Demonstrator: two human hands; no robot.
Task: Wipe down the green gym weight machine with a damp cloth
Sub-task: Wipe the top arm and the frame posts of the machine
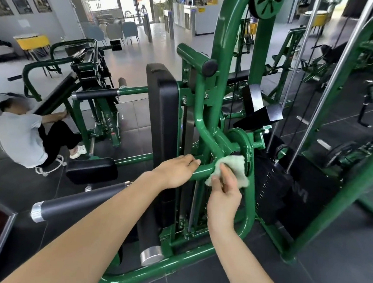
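Two bare forearms reach in from the bottom edge toward the green weight machine [220, 59]. Of the hands, the left hand [176, 171] curls its fingers over a horizontal green bar [203, 169] low on the frame, gripping it. Just beside it, the right hand [225, 190] pinches a pale green cloth [232, 169] between thumb and fingers and presses it where that bar meets the round green pivot disc [242, 139]. A black upright pad [163, 115] stands left of the frame, and a black roller handle [75, 205] with a silver end cap juts toward the camera at lower left. Right of the disc sits the black weight stack [275, 187]. Farther left, a person in a grey shirt [20, 135] crouches on the dark tiled floor [212, 282] by another green machine [90, 80].
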